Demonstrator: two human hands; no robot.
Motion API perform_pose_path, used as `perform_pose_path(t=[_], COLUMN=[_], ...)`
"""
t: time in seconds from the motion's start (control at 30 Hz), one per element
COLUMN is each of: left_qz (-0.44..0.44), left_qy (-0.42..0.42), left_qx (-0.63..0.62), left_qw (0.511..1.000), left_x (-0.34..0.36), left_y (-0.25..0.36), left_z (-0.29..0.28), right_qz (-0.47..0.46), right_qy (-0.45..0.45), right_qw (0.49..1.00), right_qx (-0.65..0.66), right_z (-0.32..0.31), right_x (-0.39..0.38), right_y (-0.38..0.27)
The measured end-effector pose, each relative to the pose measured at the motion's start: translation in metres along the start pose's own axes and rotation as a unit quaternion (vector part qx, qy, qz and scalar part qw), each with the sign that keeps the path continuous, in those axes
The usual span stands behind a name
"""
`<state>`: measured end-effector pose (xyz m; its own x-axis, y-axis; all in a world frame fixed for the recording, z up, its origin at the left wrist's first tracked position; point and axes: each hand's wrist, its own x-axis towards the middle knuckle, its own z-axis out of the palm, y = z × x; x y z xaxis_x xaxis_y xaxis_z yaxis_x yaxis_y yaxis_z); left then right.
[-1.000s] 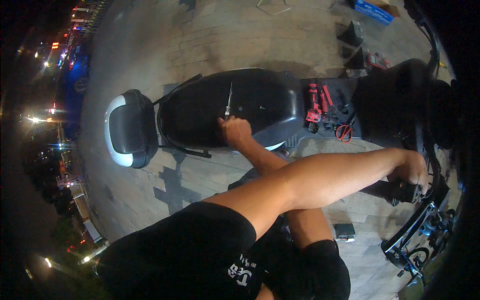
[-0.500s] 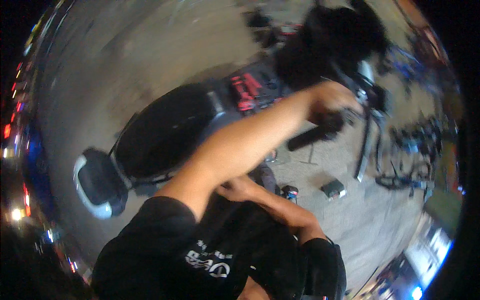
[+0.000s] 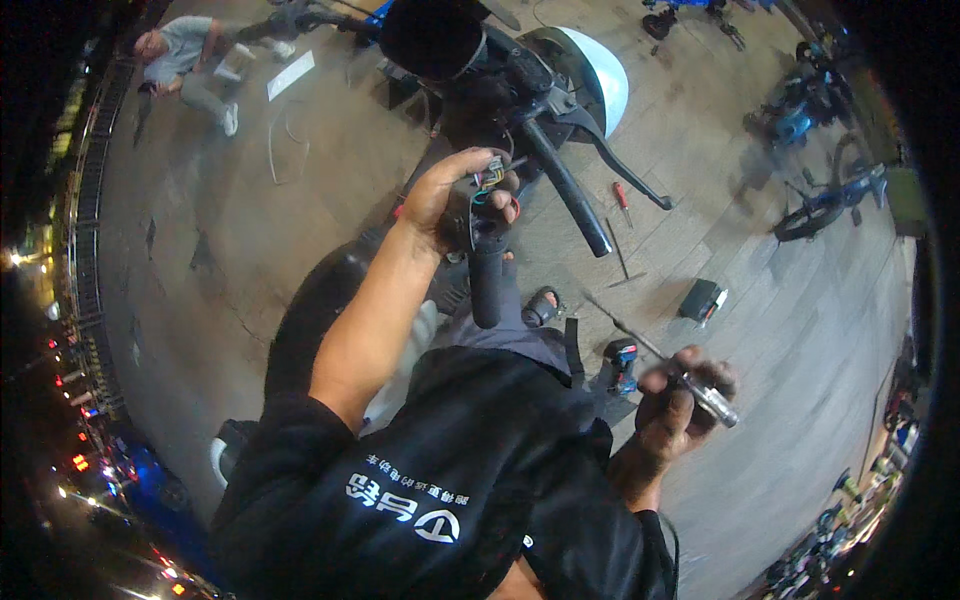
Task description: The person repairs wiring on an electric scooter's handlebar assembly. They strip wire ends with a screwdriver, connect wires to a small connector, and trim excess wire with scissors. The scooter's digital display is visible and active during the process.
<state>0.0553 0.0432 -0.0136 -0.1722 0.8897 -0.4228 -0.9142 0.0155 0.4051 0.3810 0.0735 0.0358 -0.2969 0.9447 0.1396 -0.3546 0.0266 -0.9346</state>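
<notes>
My left hand (image 3: 455, 195) is closed around a black handlebar grip (image 3: 487, 285) with a switch housing, its coloured wires (image 3: 490, 178) showing between the fingers. To its right slants the scooter's bare handlebar tube (image 3: 567, 185), apart from the grip, with a black brake lever (image 3: 625, 168) beside it. Lower right, my right hand (image 3: 680, 420) is wrapped round a screwdriver-like tool (image 3: 640, 337) with a long thin shaft pointing up and left. A shiny metal cylinder sticks out past the fingers; whether it belongs to that tool I cannot tell. The dark scooter seat (image 3: 315, 300) lies behind my left forearm.
On the paving to the right are a red-handled screwdriver (image 3: 622, 197), a thin rod (image 3: 617, 248), a black box (image 3: 704, 300) and a blue-black power drill (image 3: 621, 366). Bicycles (image 3: 825, 208) stand farther right. A person (image 3: 185, 60) sits far left near a white sheet (image 3: 291, 76).
My left hand has drawn back left from beside the handlebar with the grip. My right hand has moved from my waist out to the right, now with the tool in it. The view has shifted.
</notes>
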Motion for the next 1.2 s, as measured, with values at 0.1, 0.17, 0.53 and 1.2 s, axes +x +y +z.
perform_pose_path(t=[0.1, 0.17, 0.53, 1.2], left_qz=[-0.026, -0.021, 0.0, 0.009], left_qy=[-0.031, 0.0, -0.001, -0.004], left_qx=[0.012, 0.009, 0.023, 0.139], left_qw=[0.999, 1.0, 1.0, 0.99], left_x=[-0.007, -0.007, -0.013, -0.018], left_y=[-0.001, -0.006, -0.007, 0.006], left_z=[0.003, 0.0, -0.001, 0.007], right_qz=[-0.125, -0.123, -0.07, -0.112], right_qy=[-0.043, -0.063, -0.111, -0.066], right_qw=[0.991, 0.99, 0.991, 0.988], right_qx=[0.018, 0.015, 0.005, -0.087], right_z=[0.032, 0.053, 0.111, 0.141], right_x=[0.013, 0.023, 0.039, 0.06], right_y=[0.025, 0.037, 0.075, 0.1])
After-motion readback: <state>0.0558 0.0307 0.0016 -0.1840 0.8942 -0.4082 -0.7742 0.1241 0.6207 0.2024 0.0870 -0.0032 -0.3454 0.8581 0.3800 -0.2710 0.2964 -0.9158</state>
